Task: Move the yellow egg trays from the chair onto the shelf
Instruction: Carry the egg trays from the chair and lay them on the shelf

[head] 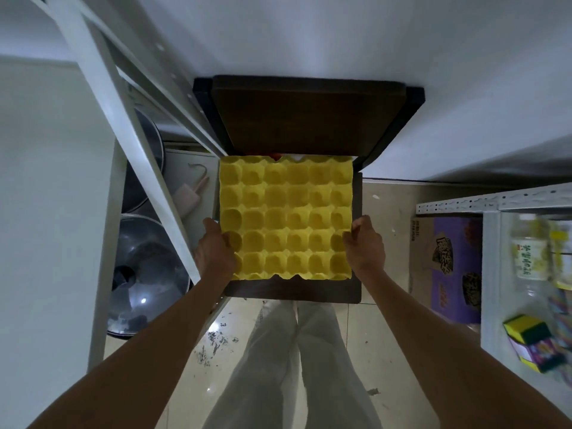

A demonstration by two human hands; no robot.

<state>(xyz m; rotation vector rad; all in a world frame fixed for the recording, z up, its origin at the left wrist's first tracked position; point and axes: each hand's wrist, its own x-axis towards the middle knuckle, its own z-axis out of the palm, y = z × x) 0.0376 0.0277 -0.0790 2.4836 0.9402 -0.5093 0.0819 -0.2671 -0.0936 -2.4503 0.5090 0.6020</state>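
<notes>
Both hands [288, 252] on opposite side edges of yellow egg tray [286, 216].

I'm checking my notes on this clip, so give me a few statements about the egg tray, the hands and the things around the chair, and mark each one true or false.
1. Both hands grip the yellow egg tray at its side edges. True: the left hand is on its left edge and the right hand on its right.
2. The tray cups hold eggs. False: every visible cup is empty.
3. The tray is over the dark wooden chair. True.
4. A purple printed box stands on the floor to the right of the chair. True.
5. The metal pot lids lie on the right-hand shelf. False: they are on the left.
</notes>
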